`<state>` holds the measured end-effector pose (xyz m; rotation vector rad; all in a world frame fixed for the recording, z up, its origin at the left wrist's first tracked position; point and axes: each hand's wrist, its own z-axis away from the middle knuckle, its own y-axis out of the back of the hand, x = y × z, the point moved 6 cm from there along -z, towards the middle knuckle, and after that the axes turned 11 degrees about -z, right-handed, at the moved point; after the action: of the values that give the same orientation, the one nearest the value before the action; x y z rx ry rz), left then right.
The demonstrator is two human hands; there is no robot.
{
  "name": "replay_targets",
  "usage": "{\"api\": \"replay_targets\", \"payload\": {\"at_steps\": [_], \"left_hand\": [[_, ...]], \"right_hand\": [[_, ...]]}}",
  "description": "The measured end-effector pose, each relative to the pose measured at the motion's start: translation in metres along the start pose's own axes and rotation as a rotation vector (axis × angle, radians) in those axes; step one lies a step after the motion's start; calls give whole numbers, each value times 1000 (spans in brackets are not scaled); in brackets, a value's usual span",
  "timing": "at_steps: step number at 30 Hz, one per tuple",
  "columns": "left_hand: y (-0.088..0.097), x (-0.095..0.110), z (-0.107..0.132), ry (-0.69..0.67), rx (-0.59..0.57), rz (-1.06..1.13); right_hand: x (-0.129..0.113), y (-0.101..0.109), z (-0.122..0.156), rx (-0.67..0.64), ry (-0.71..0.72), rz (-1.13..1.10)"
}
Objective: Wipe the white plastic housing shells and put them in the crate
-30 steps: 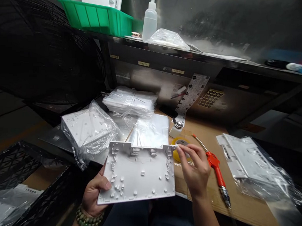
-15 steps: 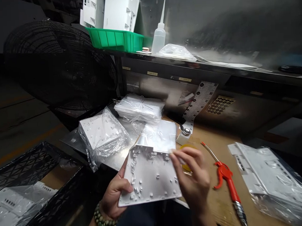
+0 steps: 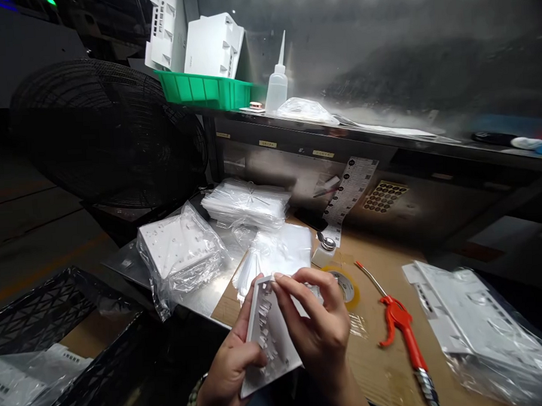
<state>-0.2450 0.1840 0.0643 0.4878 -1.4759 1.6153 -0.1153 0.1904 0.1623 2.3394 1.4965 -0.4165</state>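
Observation:
A white plastic cover panel (image 3: 281, 345) with small clips and posts inside is held tilted in front of me. My left hand (image 3: 228, 369) grips its left side, thumb pressed on the inner face. At the top edge, the fingertips of my right hand (image 3: 321, 323) pinch close to the corner; whether a small part lies between them is hidden. Beyond the hands lie flat clear plastic bags (image 3: 282, 244). A roll of yellow tape (image 3: 349, 286) is just past my right hand, partly covered by it.
A red air blow gun (image 3: 399, 320) and a bagged white panel (image 3: 473, 308) lie to the right. On the left are a bagged panel stack (image 3: 176, 243) and a black crate (image 3: 72, 280). A green bin (image 3: 203, 89) and squeeze bottle (image 3: 277, 89) stand on the shelf.
The panel has turned from facing me broadly to a steep, narrow angle. My right hand has moved left from its right corner to the upper left edge. The view has shifted slightly.

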Motion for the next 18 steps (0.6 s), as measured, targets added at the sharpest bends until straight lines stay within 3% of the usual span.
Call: {"api": "replay_targets", "payload": {"at_steps": [18], "left_hand": [[0,-2,-2,-11,-39,8]], "right_hand": [[-5,9,3,14,11,-5]]}}
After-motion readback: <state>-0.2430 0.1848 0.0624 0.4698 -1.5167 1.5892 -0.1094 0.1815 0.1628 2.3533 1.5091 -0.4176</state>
